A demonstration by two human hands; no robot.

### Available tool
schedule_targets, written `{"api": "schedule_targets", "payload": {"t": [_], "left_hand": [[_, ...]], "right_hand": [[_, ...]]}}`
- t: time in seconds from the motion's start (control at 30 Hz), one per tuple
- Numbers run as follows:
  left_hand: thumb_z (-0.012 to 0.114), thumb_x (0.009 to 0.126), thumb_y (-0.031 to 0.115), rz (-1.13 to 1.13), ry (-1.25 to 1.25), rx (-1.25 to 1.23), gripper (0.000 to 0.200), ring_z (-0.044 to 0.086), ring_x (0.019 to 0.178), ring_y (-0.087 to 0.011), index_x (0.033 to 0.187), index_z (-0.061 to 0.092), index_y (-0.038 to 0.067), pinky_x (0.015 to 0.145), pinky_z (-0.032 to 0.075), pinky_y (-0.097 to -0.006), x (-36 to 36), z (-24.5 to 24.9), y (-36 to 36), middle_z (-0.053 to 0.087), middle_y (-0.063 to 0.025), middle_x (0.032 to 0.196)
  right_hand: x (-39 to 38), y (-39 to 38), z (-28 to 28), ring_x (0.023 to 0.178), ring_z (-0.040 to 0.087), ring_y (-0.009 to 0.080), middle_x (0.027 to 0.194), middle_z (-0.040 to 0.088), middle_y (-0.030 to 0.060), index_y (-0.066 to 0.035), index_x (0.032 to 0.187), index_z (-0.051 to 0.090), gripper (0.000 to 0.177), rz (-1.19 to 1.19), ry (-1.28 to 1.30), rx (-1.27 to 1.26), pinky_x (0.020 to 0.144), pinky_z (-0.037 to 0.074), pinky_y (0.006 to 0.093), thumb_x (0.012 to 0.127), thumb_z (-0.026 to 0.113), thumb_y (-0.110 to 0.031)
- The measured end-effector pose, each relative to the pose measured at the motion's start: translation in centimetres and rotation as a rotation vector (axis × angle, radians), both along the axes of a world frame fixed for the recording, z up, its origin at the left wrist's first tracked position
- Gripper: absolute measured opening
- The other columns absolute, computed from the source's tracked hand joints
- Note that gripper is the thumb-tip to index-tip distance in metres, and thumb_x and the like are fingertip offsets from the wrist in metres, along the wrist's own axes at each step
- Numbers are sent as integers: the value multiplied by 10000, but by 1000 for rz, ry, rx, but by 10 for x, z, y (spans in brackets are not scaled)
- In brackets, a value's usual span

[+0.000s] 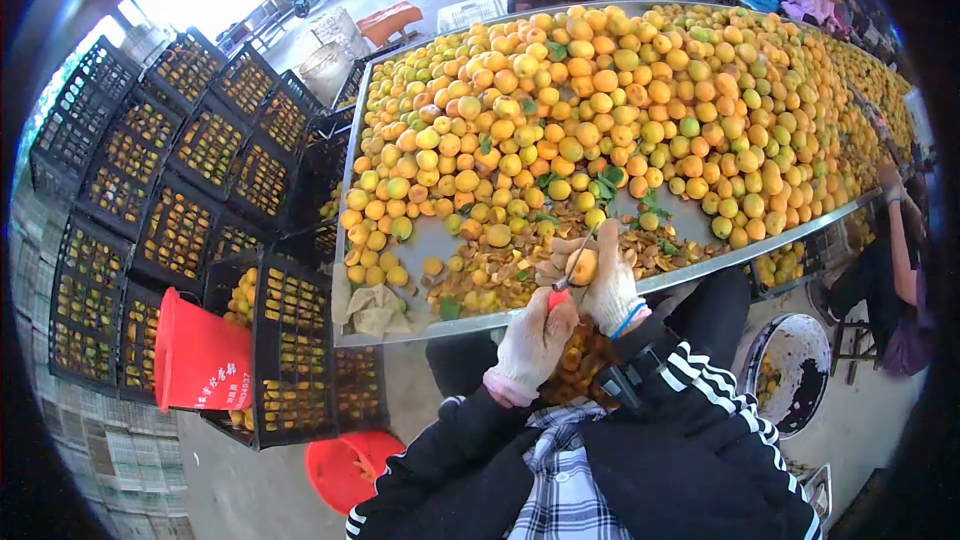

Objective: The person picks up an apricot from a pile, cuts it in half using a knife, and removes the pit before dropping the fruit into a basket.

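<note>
as right hand [612,296] cups a fruit [584,266], left hand [533,340] grips a tool [563,281].

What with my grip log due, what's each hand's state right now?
Left hand: closed on a red-handled tool.
Right hand: closed around an orange fruit.

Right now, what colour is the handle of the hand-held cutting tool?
The tool's handle is red; the head view shows it.

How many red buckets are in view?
2. One red bucket leans against the black crates at left; the other sits on the floor below, partly behind the sleeve. Others may be hidden.
</note>
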State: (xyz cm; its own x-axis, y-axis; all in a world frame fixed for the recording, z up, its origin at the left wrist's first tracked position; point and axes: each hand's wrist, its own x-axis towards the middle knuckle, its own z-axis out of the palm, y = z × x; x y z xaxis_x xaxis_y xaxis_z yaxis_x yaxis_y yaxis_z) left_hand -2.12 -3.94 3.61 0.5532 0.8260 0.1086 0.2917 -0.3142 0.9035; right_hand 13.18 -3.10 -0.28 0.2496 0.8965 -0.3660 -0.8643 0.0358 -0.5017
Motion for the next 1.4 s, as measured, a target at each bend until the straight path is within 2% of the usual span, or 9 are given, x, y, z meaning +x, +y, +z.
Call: {"api": "schedule_targets", "payload": {"t": [0.27, 0.63, 0.73, 0.8, 0.93, 0.97, 1.1, 1.27, 1.4], "left_hand": [[553, 987, 332, 76, 214, 245, 300, 645, 683, -458, 1069, 532, 44, 562, 495, -527, 5, -38, 1, 633, -251, 708], [636, 899, 248, 130, 193, 192, 235, 662, 649, -414, 1043, 549, 84, 522, 503, -523, 17, -42, 11, 651, -202, 704], [546, 991, 426, -257, -331, -932, 380, 566, 536, -224, 874, 585, 67, 464, 433, -377, 5, -32, 23, 606, -31, 706], [437, 1035, 486, -364, -373, -1140, 454, 483, 579, -125, 906, 598, 81, 500, 391, -289, 1, -18, 22, 539, 20, 722], [519, 1027, 321, -64, -276, 5, 325, 632, 719, -224, 1042, 580, 2, 621, 497, -347, 8, -70, 14, 659, -103, 842], [558, 1012, 229, -64, -153, -151, 287, 660, 889, -304, 1117, 558, -38, 785, 516, -381, 2, -61, 16, 686, -161, 954], [527, 1023, 211, -15, -111, 17, 221, 625, 751, -242, 1067, 571, -1, 691, 484, -356, 0, -21, 2, 645, -123, 817], [543, 994, 322, 47, 177, 33, 345, 635, 912, -487, 1123, 557, 1, 745, 490, -489, -1, -15, -2, 665, -288, 906], [567, 993, 324, 76, 287, 86, 333, 634, 845, -473, 1098, 535, 9, 672, 493, -494, 2, -20, -4, 652, -270, 853]], "right_hand": [[-12, -17, 17, 894, 701, 285, 1000, 697, 183, 86, 1149, 612, 724, 41, -373, -32, 805, 551, 376, 1024, 372, -586], [4, 2, 6, 773, 687, 292, 898, 661, 163, 35, 994, 608, 609, 68, -570, -70, 731, 568, 406, 1021, 418, -543], [6, -2, 7, 750, 668, 279, 861, 646, 126, 15, 955, 595, 569, 95, -603, -50, 722, 563, 416, 1018, 444, -530], [11, 13, -27, 732, 645, 276, 830, 621, 116, 21, 971, 584, 560, -4, -467, 89, 746, 570, 455, 1007, 479, -527], [-4, 3, 33, 738, 635, 321, 778, 578, 97, 37, 990, 590, 784, -39, -118, 2, 862, 559, 516, 894, 494, -735], [-2, 4, 30, 738, 635, 321, 778, 578, 97, 37, 990, 590, 784, -48, -116, 2, 862, 559, 516, 894, 494, -735], [2, 8, 10, 793, 637, 341, 781, 564, 100, 42, 987, 581, 857, 21, -75, 120, 860, 555, 524, 861, 456, -796], [-4, -3, 27, 822, 627, 330, 751, 529, 73, 27, 956, 585, 859, -38, -101, 77, 853, 552, 500, 857, 434, -813], [0, -12, 23, 973, 694, 299, 1034, 690, 177, 51, 1165, 592, 858, 74, -538, 102, 881, 558, 408, 990, 196, -690]]}}
